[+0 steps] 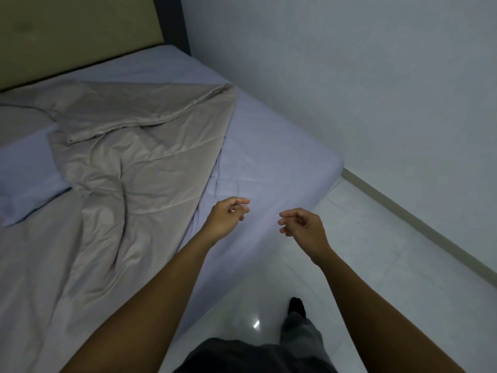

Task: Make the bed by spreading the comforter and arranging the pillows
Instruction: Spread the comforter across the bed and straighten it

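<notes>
Left hand [227,216] and right hand [304,227] hover by the bed's [269,146] near corner, grip loose on both, fingers half curled, holding nothing. Comforter [121,170] lies bunched on the bed's left part, long axis running toward the headboard [67,30], top corner folded back. Pillow [27,181] touches its left edge.

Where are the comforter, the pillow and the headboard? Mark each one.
comforter [129,168]: head view, crumpled middle of the fabric.
pillow [27,181]: head view, bare face left of the comforter.
headboard [75,33]: head view, tan padded panel.
</notes>
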Tool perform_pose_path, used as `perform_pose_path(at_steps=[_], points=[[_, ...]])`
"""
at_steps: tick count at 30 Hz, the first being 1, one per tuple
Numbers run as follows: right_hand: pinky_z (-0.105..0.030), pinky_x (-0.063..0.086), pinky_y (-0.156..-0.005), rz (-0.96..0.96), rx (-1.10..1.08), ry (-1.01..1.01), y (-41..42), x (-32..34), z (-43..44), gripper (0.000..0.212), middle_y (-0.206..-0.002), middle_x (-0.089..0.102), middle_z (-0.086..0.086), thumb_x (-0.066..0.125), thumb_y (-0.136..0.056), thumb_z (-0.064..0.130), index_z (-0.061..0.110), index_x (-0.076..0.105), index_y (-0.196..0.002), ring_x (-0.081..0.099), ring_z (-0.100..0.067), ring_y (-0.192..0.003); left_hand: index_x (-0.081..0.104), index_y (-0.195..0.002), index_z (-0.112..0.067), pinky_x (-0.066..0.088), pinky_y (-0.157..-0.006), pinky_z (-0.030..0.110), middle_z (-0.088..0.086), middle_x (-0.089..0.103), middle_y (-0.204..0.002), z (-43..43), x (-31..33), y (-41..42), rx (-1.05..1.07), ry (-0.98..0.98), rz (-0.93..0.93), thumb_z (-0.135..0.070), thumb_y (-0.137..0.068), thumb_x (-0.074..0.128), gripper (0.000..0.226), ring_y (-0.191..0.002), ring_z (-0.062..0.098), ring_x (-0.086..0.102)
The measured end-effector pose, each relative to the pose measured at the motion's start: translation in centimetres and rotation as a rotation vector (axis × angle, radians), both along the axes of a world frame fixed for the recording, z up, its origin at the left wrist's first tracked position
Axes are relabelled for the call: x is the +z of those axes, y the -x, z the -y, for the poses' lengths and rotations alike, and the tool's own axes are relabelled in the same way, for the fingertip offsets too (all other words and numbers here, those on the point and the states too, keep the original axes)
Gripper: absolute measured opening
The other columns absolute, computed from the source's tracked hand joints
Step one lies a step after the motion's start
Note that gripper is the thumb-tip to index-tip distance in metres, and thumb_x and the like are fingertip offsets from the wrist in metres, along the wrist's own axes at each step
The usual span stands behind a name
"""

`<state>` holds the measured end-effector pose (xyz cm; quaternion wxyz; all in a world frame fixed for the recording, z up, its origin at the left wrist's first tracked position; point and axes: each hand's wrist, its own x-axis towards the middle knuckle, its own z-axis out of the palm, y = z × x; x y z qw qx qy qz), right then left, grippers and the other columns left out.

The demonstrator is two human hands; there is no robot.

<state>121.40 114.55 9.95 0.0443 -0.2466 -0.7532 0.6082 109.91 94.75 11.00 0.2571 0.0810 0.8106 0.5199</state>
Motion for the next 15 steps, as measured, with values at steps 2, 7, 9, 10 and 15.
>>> perform_pose_path(at_steps=[2,7,9,10,15], points=[[-0.038,0.062,-0.076,0.006,0.061,0.002,1.4,0.0,-3.6,0.022,-0.087,0.076,-0.005,0.056,-0.094,0.002,0.014,0.074,-0.099,0.074,-0.023,-0.077,0.068,-0.112,-0.028,0.055,-0.084,0.033,-0.005,0.073,-0.105,-3.1,0.1,0.5,0.061,-0.017,0.017,-0.021,-0.097,0.056,0.020,-0.091,0.015,0.071],[-0.040,0.062,-0.077,0.063,0.160,-0.023,6.7,0.6,-11.6,0.021,-0.086,0.077,-0.005,0.057,-0.092,0.001,0.013,0.075,-0.097,0.074,-0.024,-0.075,0.068,-0.116,-0.024,0.053,-0.081,0.026,-0.003,0.073,-0.106,-9.7,1.2,2.4,0.151,-0.048,0.032,-0.021,-0.098,0.056,0.022,-0.092,0.015,0.071],[-0.039,0.062,-0.077,0.075,0.199,-0.036,9.4,0.8,-13.9,0.020,-0.087,0.076,-0.007,0.058,-0.092,0.002,0.012,0.074,-0.097,0.074,-0.024,-0.075,0.068,-0.117,-0.023,0.053,-0.079,0.023,-0.004,0.073,-0.105,-11.2,1.6,3.5,0.198,-0.061,0.033,-0.021,-0.098,0.056,0.023,-0.092,0.014,0.071],[-0.039,0.062,-0.077,0.072,0.212,-0.040,10.1,0.7,-14.3,0.019,-0.087,0.076,-0.007,0.058,-0.093,0.002,0.012,0.074,-0.097,0.074,-0.024,-0.075,0.068,-0.117,-0.023,0.053,-0.078,0.022,-0.004,0.074,-0.105,-11.2,1.6,3.8,0.202,-0.062,0.033,-0.020,-0.098,0.056,0.022,-0.092,0.014,0.071],[-0.038,0.062,-0.075,0.028,0.329,-0.056,19.0,0.5,-16.2,0.017,-0.087,0.076,-0.009,0.059,-0.093,-0.001,0.008,0.074,-0.098,0.074,-0.024,-0.073,0.068,-0.114,-0.024,0.049,-0.075,0.021,-0.002,0.074,-0.106,-12.2,0.5,10.0,0.320,-0.070,0.011,-0.017,-0.098,0.056,0.021,-0.093,0.017,0.070]])
